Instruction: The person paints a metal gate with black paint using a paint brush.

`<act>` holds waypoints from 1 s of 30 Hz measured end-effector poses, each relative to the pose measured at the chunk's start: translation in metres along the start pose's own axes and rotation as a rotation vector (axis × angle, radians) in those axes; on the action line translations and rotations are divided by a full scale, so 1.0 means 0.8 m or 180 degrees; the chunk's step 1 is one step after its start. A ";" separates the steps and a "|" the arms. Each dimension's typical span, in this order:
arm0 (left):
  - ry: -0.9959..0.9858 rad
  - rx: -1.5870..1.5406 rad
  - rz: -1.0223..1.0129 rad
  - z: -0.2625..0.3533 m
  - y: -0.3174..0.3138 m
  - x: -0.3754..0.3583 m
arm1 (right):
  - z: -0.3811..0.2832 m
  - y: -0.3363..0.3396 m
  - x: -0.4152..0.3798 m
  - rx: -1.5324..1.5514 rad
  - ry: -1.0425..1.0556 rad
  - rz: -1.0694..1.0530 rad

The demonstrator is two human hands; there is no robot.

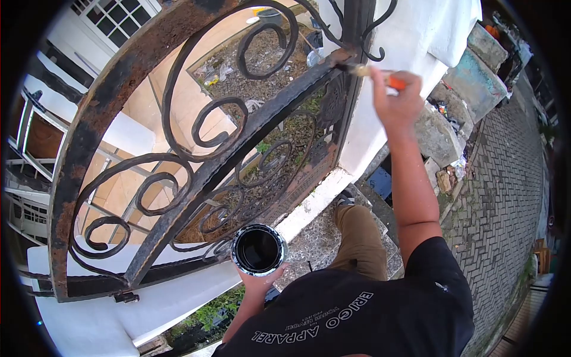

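My right hand [397, 101] grips a paintbrush [361, 70] with a pale and orange handle. Its dark bristles touch the iron gate [262, 119] near the right end of the crossbar, beside the upright post. My left hand [262, 279] holds a can of black paint [258, 250] from below, its rim streaked with paint. The gate has scrolled bars and a curved outer frame [101, 95]. Brown rust shows along that frame, while the crossbar looks mostly black.
A white wall pillar [404, 35] stands right of the gate. Concrete blocks [476, 77] and litter lie beyond it, along a paved brick lane [496, 178]. Behind the bars are a tiled floor [143, 107] and a patch of soil [238, 65]. My feet stand on a pebbled ledge [312, 244].
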State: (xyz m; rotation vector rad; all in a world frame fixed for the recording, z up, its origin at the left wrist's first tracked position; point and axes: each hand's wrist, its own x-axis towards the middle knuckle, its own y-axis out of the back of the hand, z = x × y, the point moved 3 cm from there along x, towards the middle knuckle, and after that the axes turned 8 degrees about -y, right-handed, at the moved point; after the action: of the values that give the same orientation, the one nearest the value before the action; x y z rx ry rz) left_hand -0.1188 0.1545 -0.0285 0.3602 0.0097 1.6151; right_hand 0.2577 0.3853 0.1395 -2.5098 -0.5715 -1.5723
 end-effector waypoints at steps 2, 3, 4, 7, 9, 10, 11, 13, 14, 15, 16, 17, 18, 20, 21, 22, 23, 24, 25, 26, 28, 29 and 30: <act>-0.0013 -0.0081 0.0051 0.004 -0.002 0.002 | -0.038 0.003 -0.020 0.0843 0.0352 -0.0179; -0.0024 -0.0155 0.0112 0.006 -0.003 0.003 | -0.052 0.006 -0.027 0.1016 0.0221 -0.0401; -0.0012 -0.0149 0.0127 0.007 -0.004 0.004 | -0.066 0.009 -0.034 0.1198 0.0086 -0.0634; -0.0123 -0.0111 0.0090 0.006 -0.001 0.001 | -0.108 0.022 -0.050 0.1369 -0.0414 -0.1046; -0.0089 -0.0140 0.0104 0.008 0.003 -0.004 | -0.141 0.028 -0.056 0.1423 -0.0488 -0.1232; -0.0068 -0.0183 0.0080 0.010 0.002 -0.005 | -0.157 0.031 -0.060 0.1446 -0.0484 -0.1238; -0.0066 -0.0319 0.0175 0.013 0.002 -0.007 | -0.173 0.032 -0.063 0.1499 -0.0320 -0.1332; -0.0059 -0.0226 0.0175 0.017 0.009 -0.015 | -0.189 0.034 -0.075 0.1562 -0.0042 -0.1529; -0.0052 -0.0141 0.0164 0.018 0.013 -0.018 | -0.193 0.033 -0.082 0.1577 -0.0035 -0.1526; -0.0062 -0.0139 0.0183 0.017 0.016 -0.022 | -0.192 0.030 -0.088 0.1970 -0.0374 -0.1391; -0.0104 -0.0180 0.0248 0.016 0.018 -0.026 | -0.190 0.027 -0.096 0.2359 -0.0717 -0.1256; -0.0139 -0.0221 0.0314 0.015 0.021 -0.031 | -0.169 0.017 -0.106 0.2200 -0.0797 -0.0833; -0.0135 -0.0220 0.0335 0.013 0.024 -0.036 | -0.160 0.011 -0.095 0.1855 -0.1139 -0.0873; -0.0077 -0.0068 0.0295 0.010 0.030 -0.043 | -0.140 0.003 -0.068 0.1786 -0.1826 -0.0933; -0.0079 -0.0061 0.0305 0.011 0.031 -0.045 | -0.133 0.006 -0.056 0.1690 -0.1957 -0.0956; -0.0055 -0.0060 0.0291 0.013 0.032 -0.047 | -0.130 0.009 -0.048 0.1590 -0.2088 -0.0977; -0.0029 -0.0062 0.0277 0.014 0.032 -0.050 | -0.134 0.010 -0.044 0.1599 -0.2089 -0.0983; -0.0022 -0.0058 0.0285 0.013 0.033 -0.053 | -0.140 0.012 -0.042 0.1836 -0.2003 -0.0898; 0.0017 0.0075 0.0279 0.012 0.034 -0.056 | -0.145 0.013 -0.042 0.2070 -0.1915 -0.0810; 0.0052 0.0208 0.0270 0.010 0.035 -0.058 | -0.151 0.012 -0.045 0.2072 -0.1920 -0.0814; -0.0030 0.0238 0.0264 0.007 0.034 -0.059 | -0.169 0.006 -0.050 0.1844 -0.1534 -0.1141; -0.0110 0.0267 0.0259 0.008 0.035 -0.058 | -0.170 0.004 -0.048 0.1560 -0.1181 -0.1329; -0.0111 0.0277 0.0269 0.009 0.037 -0.058 | -0.165 0.003 -0.045 0.1574 -0.1183 -0.1330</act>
State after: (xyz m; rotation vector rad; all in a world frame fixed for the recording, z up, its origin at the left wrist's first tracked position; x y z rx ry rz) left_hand -0.1440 0.1055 -0.0255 0.4613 0.0387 1.6952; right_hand 0.1340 0.3342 0.1675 -2.3808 -1.4115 -0.8797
